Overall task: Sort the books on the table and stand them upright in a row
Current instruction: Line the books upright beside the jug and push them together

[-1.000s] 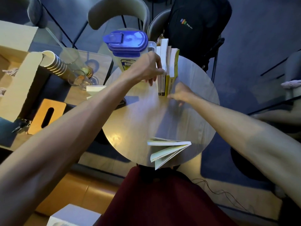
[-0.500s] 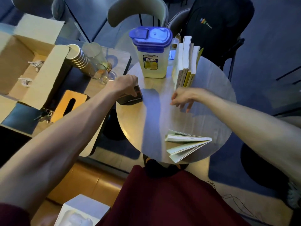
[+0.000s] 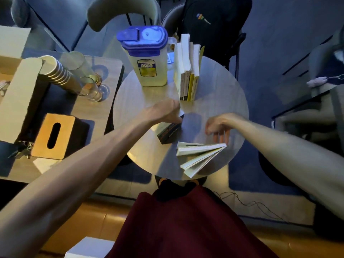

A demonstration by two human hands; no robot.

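Dark book [image 3: 168, 134] clasped in the left hand [image 3: 164, 112], right hand [image 3: 218, 125] hovering slack-fingered; next, stand it beside the upright row [image 3: 188, 75].

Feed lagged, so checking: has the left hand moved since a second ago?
Yes. The left hand left the standing books beside the jug, went to the table's left edge, and now holds a dark book mid-table.

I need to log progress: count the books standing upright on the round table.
4, as far as the spines show: the upright row stands right of the pitcher, two pale-spined on the left, two yellow on the right. A thin one could hide between them.
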